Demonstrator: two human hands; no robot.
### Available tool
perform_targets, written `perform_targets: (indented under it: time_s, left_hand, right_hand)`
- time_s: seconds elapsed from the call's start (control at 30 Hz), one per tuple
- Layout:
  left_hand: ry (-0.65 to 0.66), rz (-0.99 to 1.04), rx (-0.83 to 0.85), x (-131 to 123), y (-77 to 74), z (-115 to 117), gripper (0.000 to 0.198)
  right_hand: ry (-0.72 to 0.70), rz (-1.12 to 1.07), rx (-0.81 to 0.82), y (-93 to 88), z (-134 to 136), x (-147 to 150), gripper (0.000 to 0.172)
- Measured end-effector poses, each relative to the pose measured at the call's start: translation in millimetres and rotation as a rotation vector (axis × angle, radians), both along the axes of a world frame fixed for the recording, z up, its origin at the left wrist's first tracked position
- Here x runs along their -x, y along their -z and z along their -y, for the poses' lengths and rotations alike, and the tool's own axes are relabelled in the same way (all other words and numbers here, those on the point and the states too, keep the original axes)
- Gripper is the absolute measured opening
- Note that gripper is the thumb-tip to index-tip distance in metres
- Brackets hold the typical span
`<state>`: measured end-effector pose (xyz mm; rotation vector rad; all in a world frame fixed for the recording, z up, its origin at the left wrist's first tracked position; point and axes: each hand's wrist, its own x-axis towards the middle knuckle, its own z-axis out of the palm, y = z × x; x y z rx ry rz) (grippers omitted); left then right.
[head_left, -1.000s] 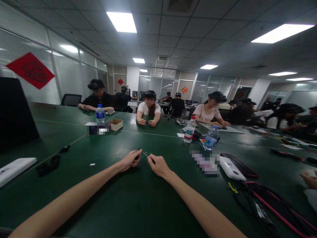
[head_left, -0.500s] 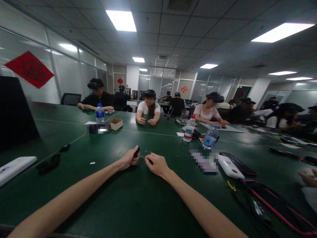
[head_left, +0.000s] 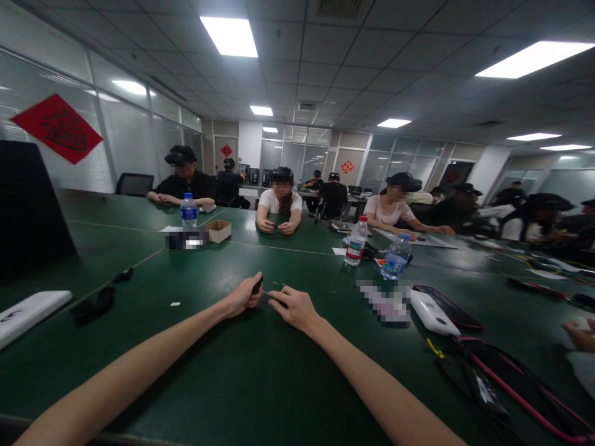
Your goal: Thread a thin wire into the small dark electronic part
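Note:
My left hand (head_left: 245,295) is wrapped round a small black object (head_left: 257,286), its thumb lying along the top. A thin, pale, narrow piece (head_left: 264,292) sticks out from it toward the right, too small to name. My right hand (head_left: 296,308) is closed, palm down, at that piece's other end, with index finger and thumb pointing left. Something dark shows under its fingertips, and I cannot make out what it is. Both hands are just above the green table (head_left: 223,371), a small gap between them.
A white paper scrap (head_left: 175,304) and black items (head_left: 95,306) lie left. Ahead are a small open box (head_left: 219,231) and bottles (head_left: 356,243), (head_left: 396,257). A white device (head_left: 433,313) and a pink-edged black pouch (head_left: 525,384) lie right. People sit around the table.
My right hand's fingers have stretched out a little and slid slightly along the thin piece. My left hand keeps its hold on the black object. The view has shifted very slightly.

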<state>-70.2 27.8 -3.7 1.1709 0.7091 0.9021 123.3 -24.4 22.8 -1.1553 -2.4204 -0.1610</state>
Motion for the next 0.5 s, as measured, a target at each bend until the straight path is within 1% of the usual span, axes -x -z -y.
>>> perform_targets:
  time_s: [0.27,0.5]
  left_hand:
    - [-0.053,-0.005,-0.03,-4.1,-3.9,5.2,0.042]
    - [-0.038,-0.082,-0.08,-4.2,-1.6,4.4,0.045]
  right_hand:
    - [0.014,-0.01,0.007,0.9,-0.3,-0.1,0.037]
    - [0.122,0.055,0.016,-1.9,2.2,3.5,0.039]
